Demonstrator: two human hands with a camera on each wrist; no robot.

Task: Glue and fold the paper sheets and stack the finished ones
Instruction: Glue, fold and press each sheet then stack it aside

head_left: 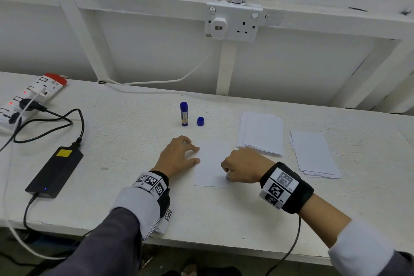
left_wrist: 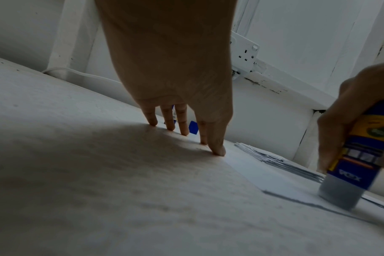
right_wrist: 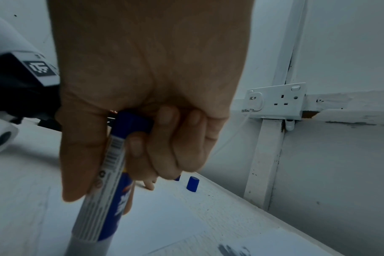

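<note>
1. Single white rectangular paper sheet (head_left: 210, 163) flat on the white painted worktop (head_left: 116, 132), toward the near edge and about midway along it, with bare worktop between its near edge and the worktop's.
2. Gluing step in hand, by judgement: uncapped blue-and-yellow glue stick (left_wrist: 349, 161) gripped in the closed fingers of the right hand (head_left: 243, 167), tip down on the sheet close to its near right corner.
3. Left hand (head_left: 179, 155) spread, fingers straight, fingertips (left_wrist: 218, 151) pressing at the sheet's left edge to pin it.
4. Next move, likely: drawing the stick along the sheet, then setting it down and folding. Calls for steady pinning on the left, light pressure so the thin paper neither drags nor wrinkles, and a stroke kept short of the edge to keep glue off the worktop.
5. Just beyond the sheet's right far corner: loose pile of white paper sheets (head_left: 261, 133); further right, a second narrower white pile (head_left: 313, 154), probably the finished ones.
6. Toward the far edge, behind the sheet: second blue glue stick standing upright (head_left: 184, 114) and a small blue cap (head_left: 200, 121) beside it, well apart from the hands.
7. Open room: bare worktop to the left of the pinning hand as far as the black power adapter (head_left: 56, 169) and its cables, with a white power strip (head_left: 29, 98) at the far left corner; tighter on the right, where the piles sit close to the gluing hand.
</note>
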